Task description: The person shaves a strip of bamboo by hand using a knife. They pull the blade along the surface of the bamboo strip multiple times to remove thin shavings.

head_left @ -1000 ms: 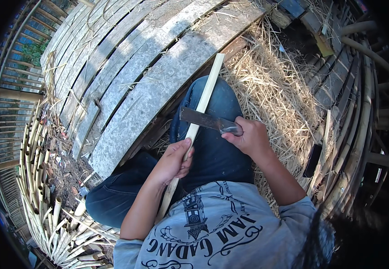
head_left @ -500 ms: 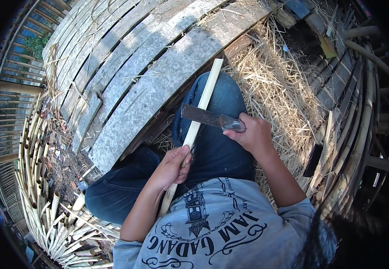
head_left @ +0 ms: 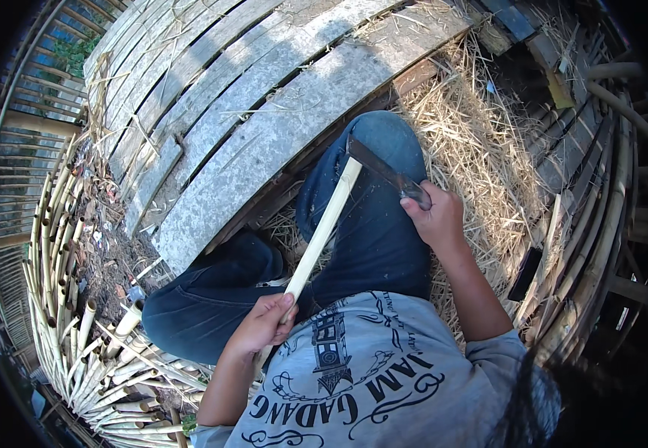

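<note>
My left hand [head_left: 265,322] is closed around the lower part of a pale bamboo strip [head_left: 318,243], which slants up and to the right across my lap. With my right hand [head_left: 437,215] I grip the handle of a broad-bladed knife [head_left: 383,170]. Its dark blade reaches left over my raised knee [head_left: 387,134], and its tip end meets the strip's far end. The strip's lower end runs back beside my shirt.
A slatted wooden platform [head_left: 264,134] spreads ahead and to the left. Shavings [head_left: 481,164] heap to the right of my knee. Cut bamboo poles [head_left: 133,321] pile at the lower left, with long bamboo lengths [head_left: 593,239] along the right. A dark flat object [head_left: 524,273] lies beside them.
The knife has travelled along the strip from its middle to its far end. My left hand has drawn the strip down and back toward my body.
</note>
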`<state>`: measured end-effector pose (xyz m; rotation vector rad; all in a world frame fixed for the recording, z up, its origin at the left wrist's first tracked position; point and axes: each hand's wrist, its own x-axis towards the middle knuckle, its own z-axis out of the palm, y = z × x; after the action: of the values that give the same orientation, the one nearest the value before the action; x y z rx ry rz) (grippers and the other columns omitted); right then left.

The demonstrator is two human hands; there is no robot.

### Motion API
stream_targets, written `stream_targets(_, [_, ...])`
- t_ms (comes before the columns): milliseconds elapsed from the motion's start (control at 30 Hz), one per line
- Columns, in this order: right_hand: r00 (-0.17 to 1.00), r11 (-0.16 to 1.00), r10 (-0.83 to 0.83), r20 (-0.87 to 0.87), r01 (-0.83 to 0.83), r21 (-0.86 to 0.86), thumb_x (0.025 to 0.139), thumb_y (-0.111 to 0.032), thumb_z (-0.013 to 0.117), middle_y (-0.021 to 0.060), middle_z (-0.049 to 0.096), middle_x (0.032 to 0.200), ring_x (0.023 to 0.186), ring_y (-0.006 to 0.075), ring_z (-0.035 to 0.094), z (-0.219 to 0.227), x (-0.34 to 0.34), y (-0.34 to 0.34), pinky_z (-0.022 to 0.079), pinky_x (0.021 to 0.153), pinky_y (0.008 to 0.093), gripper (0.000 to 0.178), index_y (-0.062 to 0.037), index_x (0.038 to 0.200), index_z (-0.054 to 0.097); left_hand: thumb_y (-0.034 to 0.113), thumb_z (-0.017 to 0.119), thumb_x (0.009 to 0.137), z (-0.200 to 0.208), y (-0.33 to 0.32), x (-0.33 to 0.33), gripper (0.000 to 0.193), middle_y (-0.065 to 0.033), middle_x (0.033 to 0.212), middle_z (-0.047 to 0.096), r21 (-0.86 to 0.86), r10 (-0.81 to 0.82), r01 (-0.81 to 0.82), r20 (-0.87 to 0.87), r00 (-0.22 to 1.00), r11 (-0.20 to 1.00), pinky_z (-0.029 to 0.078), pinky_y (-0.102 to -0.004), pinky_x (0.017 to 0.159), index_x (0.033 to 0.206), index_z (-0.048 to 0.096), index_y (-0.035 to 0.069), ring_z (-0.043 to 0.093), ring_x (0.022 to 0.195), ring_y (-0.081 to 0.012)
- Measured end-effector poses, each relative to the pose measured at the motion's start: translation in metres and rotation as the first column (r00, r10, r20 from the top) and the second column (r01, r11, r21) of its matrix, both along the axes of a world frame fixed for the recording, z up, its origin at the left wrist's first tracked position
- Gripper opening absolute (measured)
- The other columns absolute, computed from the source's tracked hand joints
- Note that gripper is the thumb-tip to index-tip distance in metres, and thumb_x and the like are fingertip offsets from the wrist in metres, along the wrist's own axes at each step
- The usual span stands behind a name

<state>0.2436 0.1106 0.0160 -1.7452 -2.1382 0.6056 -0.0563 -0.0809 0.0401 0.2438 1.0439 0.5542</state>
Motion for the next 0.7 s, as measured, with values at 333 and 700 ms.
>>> stream_targets(333, [0.986, 0.979, 0.165, -0.023, -0.161, 0.123, 0.072, -0.072, 0.067, 0.0104, 0.056, 0.054, 0.053, 0.0329, 0.062, 0.004, -0.002, -0.004, 0.047, 0.049, 0.0413, 0.066, -0.0081, 0.067, 0.053, 0.039, 0.041, 0.105, -0.004, 0.077, 0.045, 0.041, 0.0028, 0.05, 0.037, 0.162, -0.029, 0.045, -0.1, 0.995, 0.986, 0.025, -0.0223, 0.034, 0.076, 0.045, 0.011, 0.03, 0.036, -0.0057])
stream_targets(700, [0.993, 0.997, 0.07, 0.097, -0.073, 0.025, 0.075, -0.068, 0.067, 0.0118, 0.057, 0.055, 0.057, 0.0349, 0.063, 0.013, -0.009, -0.001, 0.048, 0.052, 0.0442, 0.062, -0.0084, 0.067, 0.055, 0.038, 0.041, 0.105, 0.002, 0.062, 0.035, 0.04, 0.0039, 0.052, 0.035, 0.119, -0.01, 0.022, -0.094, 0.996, 0.993, 0.023, -0.0219, 0.035, 0.076, 0.044, 0.011, 0.028, 0.038, -0.005])
